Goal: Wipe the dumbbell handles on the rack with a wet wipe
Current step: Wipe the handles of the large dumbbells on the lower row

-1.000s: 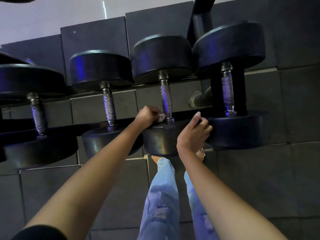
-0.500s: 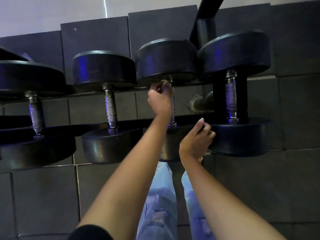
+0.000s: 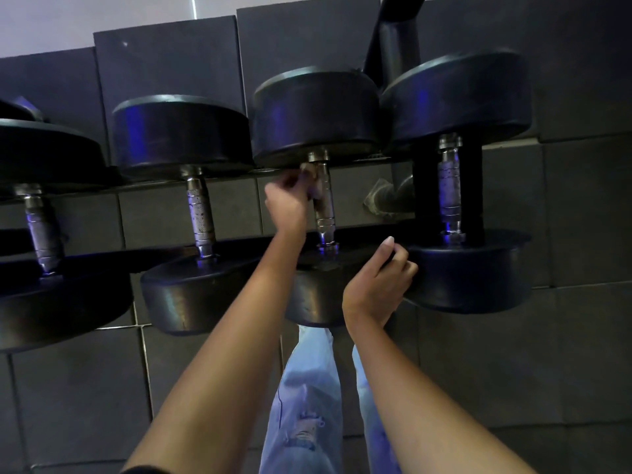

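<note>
1. The left hand point(image 3: 285, 201) holds a wet wipe point(image 3: 313, 186) pinched against the upper end of the third dumbbell's handle point(image 3: 325, 206).
2. The right hand point(image 3: 378, 285) rests, fingers curled, on that dumbbell's near weight head point(image 3: 314, 302).

You have nothing to read here: no number, brand or label shows on the round black rubber heads of the dumbbells point(image 3: 316, 114), on their knurled metal handles point(image 3: 325, 203), or on the dark grey floor tiles point(image 3: 478, 364). The dim light and blue glare leave the dumbbell faces plain dark surfaces, with any weight marking too faint to make out.
</note>
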